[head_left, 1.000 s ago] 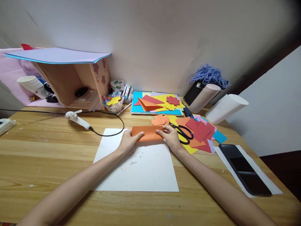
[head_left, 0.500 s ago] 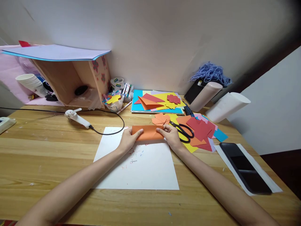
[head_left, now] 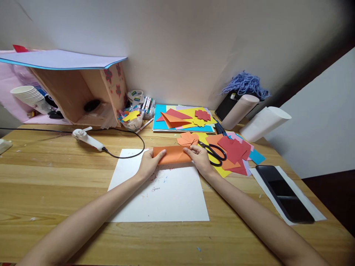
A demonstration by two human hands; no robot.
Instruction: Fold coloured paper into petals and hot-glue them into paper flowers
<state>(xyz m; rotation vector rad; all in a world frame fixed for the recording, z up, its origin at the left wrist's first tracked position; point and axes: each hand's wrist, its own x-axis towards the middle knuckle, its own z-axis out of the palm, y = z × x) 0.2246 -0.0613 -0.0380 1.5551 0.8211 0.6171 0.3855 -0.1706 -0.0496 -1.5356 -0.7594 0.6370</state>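
A folded piece of orange paper (head_left: pixel 173 155) is stretched between my two hands, above the far part of a white sheet (head_left: pixel 169 199) marked with small coloured specks. My left hand (head_left: pixel 149 162) grips its left end, thumb on the front face. At the right end, my right hand (head_left: pixel 200 157) pinches it the same way; the fingers behind the paper are hidden. Just beyond lies an orange paper flower (head_left: pixel 188 139). Black-handled scissors (head_left: pixel 215 153) rest beside my right hand on loose coloured paper.
Red paper scraps (head_left: pixel 234 149) and a phone (head_left: pixel 284 192) lie to the right. A white glue gun (head_left: pixel 87 139) with a black cable is at left. Behind stand a cardboard box (head_left: pixel 113 88), a tub of scraps (head_left: pixel 133 123), stacked coloured sheets (head_left: pixel 158 123) and a paper roll (head_left: pixel 263 123).
The view has shifted slightly, so everything sits a little further left. Both hands keep their hold on the orange paper, which looks nearly the same.
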